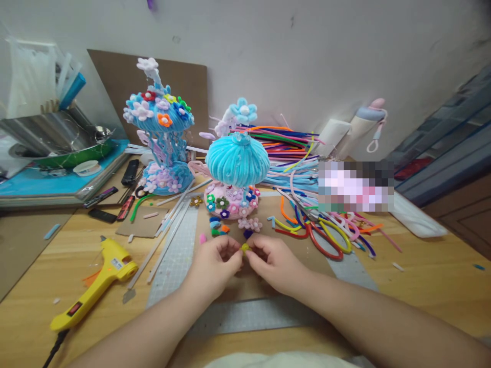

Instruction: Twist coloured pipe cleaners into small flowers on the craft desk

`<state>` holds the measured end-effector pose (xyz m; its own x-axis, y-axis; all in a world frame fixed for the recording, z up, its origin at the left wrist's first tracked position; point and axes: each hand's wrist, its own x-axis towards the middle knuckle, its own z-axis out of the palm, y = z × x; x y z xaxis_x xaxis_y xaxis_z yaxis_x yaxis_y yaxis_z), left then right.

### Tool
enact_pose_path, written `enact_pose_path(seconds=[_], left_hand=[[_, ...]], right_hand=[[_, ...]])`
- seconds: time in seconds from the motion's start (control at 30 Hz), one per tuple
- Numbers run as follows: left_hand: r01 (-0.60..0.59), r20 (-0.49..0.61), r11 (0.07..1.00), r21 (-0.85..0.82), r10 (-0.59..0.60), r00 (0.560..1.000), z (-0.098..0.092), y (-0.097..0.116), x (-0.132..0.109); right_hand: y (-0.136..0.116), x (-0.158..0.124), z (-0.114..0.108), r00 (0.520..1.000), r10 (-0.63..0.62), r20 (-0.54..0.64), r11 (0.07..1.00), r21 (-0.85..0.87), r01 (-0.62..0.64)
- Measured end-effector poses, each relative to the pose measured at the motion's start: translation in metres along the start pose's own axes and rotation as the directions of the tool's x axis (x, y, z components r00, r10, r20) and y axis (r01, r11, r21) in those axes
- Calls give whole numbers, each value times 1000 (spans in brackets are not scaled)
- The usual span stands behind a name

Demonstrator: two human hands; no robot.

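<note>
Between the fingertips of my left hand (213, 263) and my right hand (276, 263) is a small yellow pipe-cleaner piece (245, 247), curled up; its exact shape is too small to make out. Both hands pinch it over a cardboard sheet (245, 286). Just beyond them stands a blue fuzzy mushroom-shaped craft (237, 159) with a pink, flower-covered base (232, 202). Small pink flowers (250, 224), a dark blue piece (248, 233) and bent blue, green and orange bits (218, 226) lie close to my fingers.
A yellow hot glue gun (99, 281) lies at left with its cord trailing forward. Red-handled scissors (324, 240) rest among pipe cleaners (291, 171) at right. A taller flowered craft (159, 122) stands behind left, near a metal bowl (49, 135). A cutting mat (169, 271) lies underneath.
</note>
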<state>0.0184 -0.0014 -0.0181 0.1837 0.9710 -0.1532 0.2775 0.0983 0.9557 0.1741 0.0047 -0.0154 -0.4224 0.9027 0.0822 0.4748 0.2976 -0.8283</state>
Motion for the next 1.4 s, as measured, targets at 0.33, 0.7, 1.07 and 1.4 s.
enact_pose_path(seconds=[0.33, 0.7, 1.07, 1.4], left_hand=[[34, -59, 994, 104, -28, 998, 5, -6, -8], [113, 62, 956, -269, -100, 993, 6, 11, -5], [173, 18, 870, -461, -186, 982, 2, 14, -2], [84, 16, 969, -233, -83, 996, 5, 7, -3]], right_hand=[[-3, -6, -1, 988, -143, 55, 944, -291, 153], [-1, 5, 4, 960, 257, 109, 804, 526, -276], [0, 3, 4, 978, 196, 73, 842, 498, -206], [3, 1, 5, 992, 116, 46, 959, 256, -124]])
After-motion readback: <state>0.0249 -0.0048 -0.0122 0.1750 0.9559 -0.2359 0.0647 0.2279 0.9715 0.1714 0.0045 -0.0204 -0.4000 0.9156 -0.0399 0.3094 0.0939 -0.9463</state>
